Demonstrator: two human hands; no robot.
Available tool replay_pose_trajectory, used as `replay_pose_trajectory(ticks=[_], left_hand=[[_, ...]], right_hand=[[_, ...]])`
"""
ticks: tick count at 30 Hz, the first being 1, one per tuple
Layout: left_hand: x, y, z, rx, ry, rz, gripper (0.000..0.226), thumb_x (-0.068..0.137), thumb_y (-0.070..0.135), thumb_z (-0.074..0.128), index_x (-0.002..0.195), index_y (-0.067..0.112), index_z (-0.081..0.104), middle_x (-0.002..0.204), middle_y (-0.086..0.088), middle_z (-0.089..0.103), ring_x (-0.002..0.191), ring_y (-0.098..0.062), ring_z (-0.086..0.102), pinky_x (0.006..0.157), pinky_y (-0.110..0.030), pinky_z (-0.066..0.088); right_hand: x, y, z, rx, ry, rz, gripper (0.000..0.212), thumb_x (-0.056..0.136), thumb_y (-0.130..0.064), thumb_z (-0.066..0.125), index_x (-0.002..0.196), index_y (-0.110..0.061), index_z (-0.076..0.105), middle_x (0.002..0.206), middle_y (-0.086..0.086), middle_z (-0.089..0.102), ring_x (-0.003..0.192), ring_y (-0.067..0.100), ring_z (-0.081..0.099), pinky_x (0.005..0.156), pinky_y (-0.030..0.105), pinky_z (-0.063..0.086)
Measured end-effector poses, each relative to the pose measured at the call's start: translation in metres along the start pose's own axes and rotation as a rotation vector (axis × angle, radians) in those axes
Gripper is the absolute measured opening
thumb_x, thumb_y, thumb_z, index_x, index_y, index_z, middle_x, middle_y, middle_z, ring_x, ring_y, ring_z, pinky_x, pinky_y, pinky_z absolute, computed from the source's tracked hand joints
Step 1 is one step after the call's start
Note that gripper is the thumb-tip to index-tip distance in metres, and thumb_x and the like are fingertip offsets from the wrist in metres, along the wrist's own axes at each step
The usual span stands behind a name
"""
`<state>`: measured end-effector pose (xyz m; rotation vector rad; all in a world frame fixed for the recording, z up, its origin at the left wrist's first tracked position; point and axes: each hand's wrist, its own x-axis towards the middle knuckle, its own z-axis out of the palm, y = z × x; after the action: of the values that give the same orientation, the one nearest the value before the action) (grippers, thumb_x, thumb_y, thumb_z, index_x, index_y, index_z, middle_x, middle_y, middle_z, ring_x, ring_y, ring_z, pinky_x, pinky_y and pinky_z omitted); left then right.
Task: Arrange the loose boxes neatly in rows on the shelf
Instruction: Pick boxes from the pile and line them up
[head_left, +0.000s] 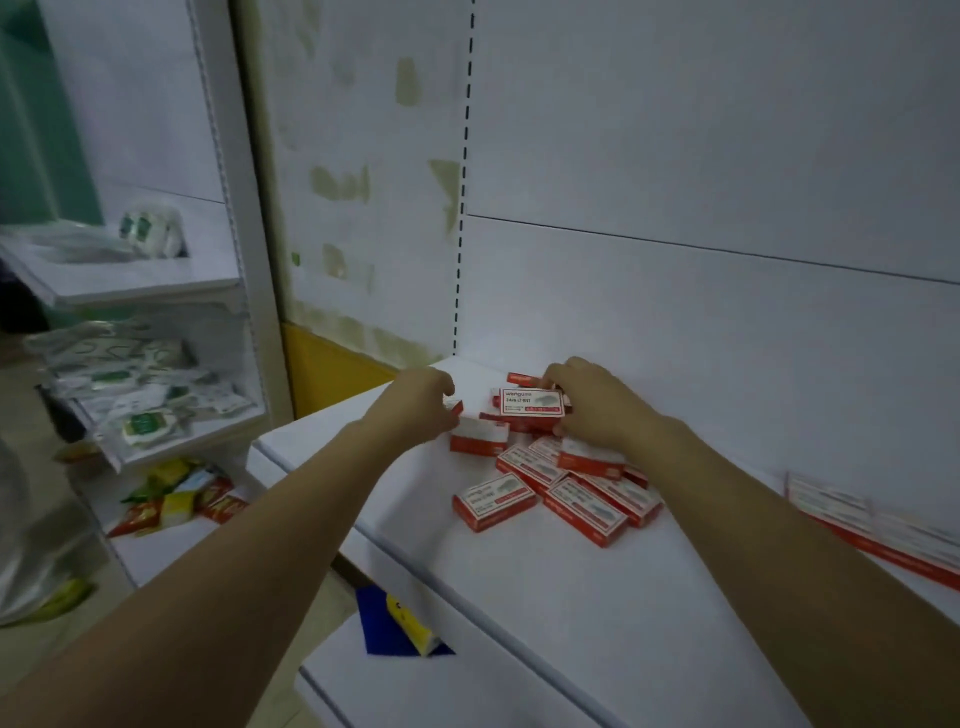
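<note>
Your right grip (597, 410) pinches one red-white box (531, 402) above pile; left grip (415, 405) curled at pile's left edge, hold unclear. White shelf (519, 597), white back panel (675, 312). Loose boxes (582, 512): roughly ten, overlapping, near back-left corner. Lined-up boxes (857, 519) far right along panel. Bare shelf between pile and front edge, also right of pile.

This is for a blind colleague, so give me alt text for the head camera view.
Two bare arms reach onto a white shelf toward a loose pile of small red-and-white boxes. The right hand holds one box, label showing, over the pile; the left hand curls at the pile's left edge. More boxes lie in a row at far right.
</note>
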<state>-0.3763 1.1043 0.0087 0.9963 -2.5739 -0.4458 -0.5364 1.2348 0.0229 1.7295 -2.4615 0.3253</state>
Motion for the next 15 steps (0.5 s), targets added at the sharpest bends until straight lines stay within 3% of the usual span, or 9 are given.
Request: replay_pose_trajectory(ticks=[4, 10, 15], left_hand=[[0.004, 0.061, 0.017, -0.142, -0.058, 0.158, 0.048, 0.076, 0.014, 0.074, 0.121, 0.012, 0.059, 0.113, -0.008, 0.063, 0.095, -0.020, 0.058, 0.082, -0.027, 0.047], [0.000, 0.162, 0.061, -0.277, -0.142, 0.380, 0.060, 0.072, 0.017, 0.078, 0.127, 0.015, 0.054, 0.111, -0.004, 0.062, 0.092, -0.018, 0.059, 0.083, -0.027, 0.050], [-0.016, 0.222, 0.101, -0.420, -0.144, 0.544, 0.041, 0.074, 0.010, 0.076, 0.113, 0.013, 0.064, 0.104, -0.004, 0.068, 0.085, -0.017, 0.064, 0.081, -0.026, 0.051]], right_hand=[[-0.038, 0.037, -0.023, 0.054, 0.037, 0.106, 0.038, 0.079, -0.015, 0.067, 0.114, -0.017, 0.052, 0.107, 0.003, 0.047, 0.097, 0.021, 0.051, 0.085, 0.035, 0.045], [-0.111, 0.105, -0.045, 0.030, 0.134, 0.280, 0.042, 0.076, -0.007, 0.070, 0.114, -0.016, 0.055, 0.108, 0.005, 0.047, 0.096, 0.021, 0.051, 0.077, 0.027, 0.041], [-0.177, 0.145, -0.048, 0.084, 0.302, 0.366, 0.033, 0.081, -0.004, 0.063, 0.110, -0.017, 0.059, 0.101, -0.003, 0.044, 0.082, 0.010, 0.049, 0.069, 0.016, 0.035]])
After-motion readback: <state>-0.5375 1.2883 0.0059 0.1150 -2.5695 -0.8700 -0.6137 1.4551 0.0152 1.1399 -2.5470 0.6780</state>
